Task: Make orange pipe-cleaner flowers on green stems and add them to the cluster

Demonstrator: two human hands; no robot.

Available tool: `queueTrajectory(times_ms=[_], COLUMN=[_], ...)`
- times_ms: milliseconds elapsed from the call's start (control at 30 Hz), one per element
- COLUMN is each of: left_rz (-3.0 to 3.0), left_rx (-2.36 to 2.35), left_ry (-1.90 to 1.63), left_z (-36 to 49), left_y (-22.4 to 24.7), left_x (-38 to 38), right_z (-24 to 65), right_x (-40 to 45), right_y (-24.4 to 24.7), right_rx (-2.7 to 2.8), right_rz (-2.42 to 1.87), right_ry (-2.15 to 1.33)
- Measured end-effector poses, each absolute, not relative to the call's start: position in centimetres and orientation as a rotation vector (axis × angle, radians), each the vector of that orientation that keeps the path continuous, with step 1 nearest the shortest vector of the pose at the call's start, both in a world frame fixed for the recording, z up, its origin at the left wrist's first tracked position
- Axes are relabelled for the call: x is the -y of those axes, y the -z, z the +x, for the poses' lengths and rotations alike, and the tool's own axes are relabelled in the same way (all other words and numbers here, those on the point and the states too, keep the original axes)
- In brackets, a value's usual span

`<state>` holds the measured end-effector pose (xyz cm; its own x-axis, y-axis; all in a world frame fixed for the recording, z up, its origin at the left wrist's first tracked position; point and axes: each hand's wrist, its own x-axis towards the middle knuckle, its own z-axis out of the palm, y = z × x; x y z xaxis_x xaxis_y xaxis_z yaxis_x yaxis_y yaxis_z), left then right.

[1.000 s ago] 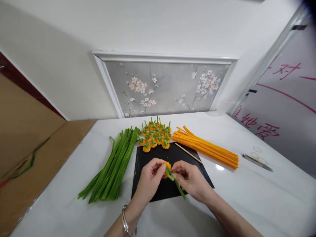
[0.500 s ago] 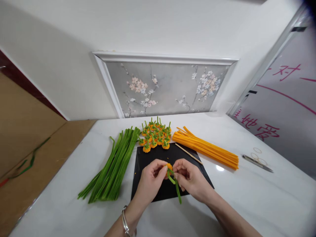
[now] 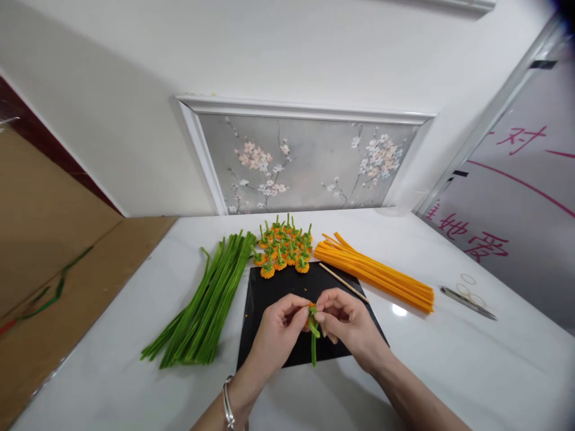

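Above the black mat (image 3: 269,299), my left hand (image 3: 277,329) pinches a small orange pipe-cleaner pumpkin (image 3: 311,306), mostly covered by the fingers. My right hand (image 3: 349,326) is closed at the pumpkin's other side, its thumb and finger on a green pipe cleaner (image 3: 314,347). One green end hangs straight down, and a shorter curl lies beside it. Behind the mat stand several finished-looking orange pumpkins (image 3: 279,261) with upright green stems.
A bundle of green pipe cleaners (image 3: 211,299) lies left of the mat. Orange pipe cleaners (image 3: 372,269) lie to the right, near a thin wooden stick (image 3: 344,281). Thread snips (image 3: 467,302) and elastic bands (image 3: 468,279) rest farther right on the white marbled table (image 3: 449,371).
My right hand has shifted slightly inward, nearer my left hand. The hanging green end has swung left and now points straight down; less of the orange pumpkin shows.
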<state>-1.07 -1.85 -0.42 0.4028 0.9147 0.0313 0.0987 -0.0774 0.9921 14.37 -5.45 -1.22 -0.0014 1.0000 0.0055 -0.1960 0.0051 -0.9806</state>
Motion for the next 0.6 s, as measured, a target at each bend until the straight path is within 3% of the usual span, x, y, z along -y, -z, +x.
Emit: queueTrajectory(times_ms=[300, 600], left_rz=[1.362, 1.421], left_rx=[-0.947, -0.943], left_ry=[-0.899, -0.868], left_z=[-1.0, -1.0], left_y=[-0.1, 0.0], left_x=[2.2, 1.9], right_z=[13.5, 15.0], right_x=[5.3, 5.3], right_y=[2.2, 2.3], right_rx=[0.968, 1.416], right_rz=[-1.048, -1.128], right_ry=[-1.177, -0.895])
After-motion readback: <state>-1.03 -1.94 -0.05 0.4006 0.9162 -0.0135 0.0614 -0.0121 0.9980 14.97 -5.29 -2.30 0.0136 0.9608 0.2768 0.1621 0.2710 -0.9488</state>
